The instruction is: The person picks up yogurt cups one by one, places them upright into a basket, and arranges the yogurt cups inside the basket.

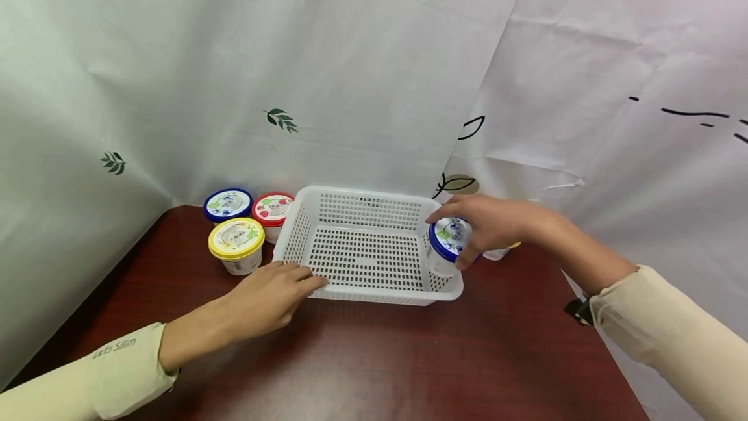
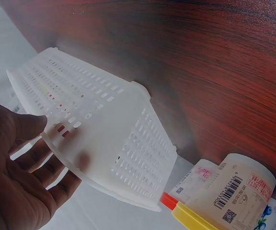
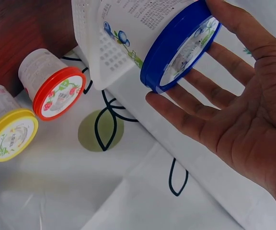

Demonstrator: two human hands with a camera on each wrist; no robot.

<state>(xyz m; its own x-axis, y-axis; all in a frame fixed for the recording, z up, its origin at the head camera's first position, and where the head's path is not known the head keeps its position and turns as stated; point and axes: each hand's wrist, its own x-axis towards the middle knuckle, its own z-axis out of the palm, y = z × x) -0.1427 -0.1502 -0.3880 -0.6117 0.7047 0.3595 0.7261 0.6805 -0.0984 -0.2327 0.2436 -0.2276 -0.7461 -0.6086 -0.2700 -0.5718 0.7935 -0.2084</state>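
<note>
A white perforated plastic basket stands on the table. My left hand grips its near left rim, thumb outside and fingers curled over the edge in the left wrist view. At the basket's right end, my right hand holds a white tub with a blue lid by its lid, thumb and fingertips around the edge. Blueberries are printed on that tub in the right wrist view. It is upright and overlaps the basket's inner right wall in the head view.
Left of the basket stand tubs with a yellow lid, a red lid and a blue lid. Beyond its right side are a red-lidded tub and a yellow-lidded tub. White cloth hangs behind the brown table.
</note>
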